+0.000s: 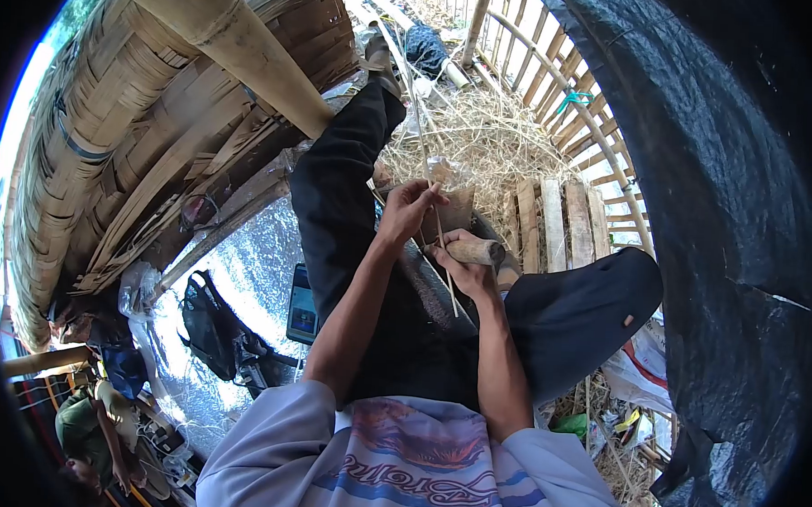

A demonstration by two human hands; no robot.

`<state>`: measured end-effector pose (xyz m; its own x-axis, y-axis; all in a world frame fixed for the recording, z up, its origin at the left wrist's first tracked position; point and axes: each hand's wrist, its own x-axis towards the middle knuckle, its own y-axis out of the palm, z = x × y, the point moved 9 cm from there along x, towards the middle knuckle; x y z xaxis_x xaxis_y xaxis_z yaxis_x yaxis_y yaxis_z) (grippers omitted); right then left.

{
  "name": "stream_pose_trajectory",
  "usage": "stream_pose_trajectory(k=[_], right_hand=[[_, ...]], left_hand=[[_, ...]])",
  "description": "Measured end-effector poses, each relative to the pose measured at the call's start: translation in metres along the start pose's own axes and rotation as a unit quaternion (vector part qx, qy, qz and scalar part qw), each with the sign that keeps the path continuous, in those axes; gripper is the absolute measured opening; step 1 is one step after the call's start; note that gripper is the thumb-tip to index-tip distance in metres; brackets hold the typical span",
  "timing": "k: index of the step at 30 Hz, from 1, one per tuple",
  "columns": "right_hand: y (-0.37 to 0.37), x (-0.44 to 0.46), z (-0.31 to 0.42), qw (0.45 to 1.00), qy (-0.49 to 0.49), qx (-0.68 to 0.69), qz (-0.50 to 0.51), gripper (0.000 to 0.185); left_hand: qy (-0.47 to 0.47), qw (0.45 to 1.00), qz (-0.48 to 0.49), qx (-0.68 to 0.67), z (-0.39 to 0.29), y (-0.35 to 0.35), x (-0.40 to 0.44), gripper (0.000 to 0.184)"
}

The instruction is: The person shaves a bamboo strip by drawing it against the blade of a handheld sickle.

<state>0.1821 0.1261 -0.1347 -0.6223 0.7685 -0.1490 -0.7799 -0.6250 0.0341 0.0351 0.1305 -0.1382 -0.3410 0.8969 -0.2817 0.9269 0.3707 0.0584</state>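
My left hand pinches the upper part of a thin, pale bamboo strip between thumb and fingers. The strip slants down past my right hand, where pale ends stick out below. My right hand is closed around a thick wooden handle, its round end pointing right; whatever is attached to the handle is hidden. Both hands are close together above my lap, between my dark trouser legs. Behind them stands a brownish block-like thing, with a clear plastic piece above it.
Dry straw covers the ground ahead. Wooden slats lie at the right, near a bamboo lattice wall and a black tarp. At left are woven bamboo panels, a phone-like device, a black bag and another person.
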Motion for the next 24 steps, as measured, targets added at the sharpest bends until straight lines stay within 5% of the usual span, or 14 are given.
stream_pose_trajectory(k=[12,24], right_hand=[[-0.008,0.003,-0.001,0.998,-0.023,-0.022,-0.057,0.013],[-0.007,0.004,-0.007,0.997,-0.032,-0.018,-0.074,0.011]], left_hand=[[-0.048,0.993,0.109,-0.016,0.005,0.027,-0.026,0.043],[-0.043,0.995,0.011,0.093,0.019,0.001,0.007,0.035]])
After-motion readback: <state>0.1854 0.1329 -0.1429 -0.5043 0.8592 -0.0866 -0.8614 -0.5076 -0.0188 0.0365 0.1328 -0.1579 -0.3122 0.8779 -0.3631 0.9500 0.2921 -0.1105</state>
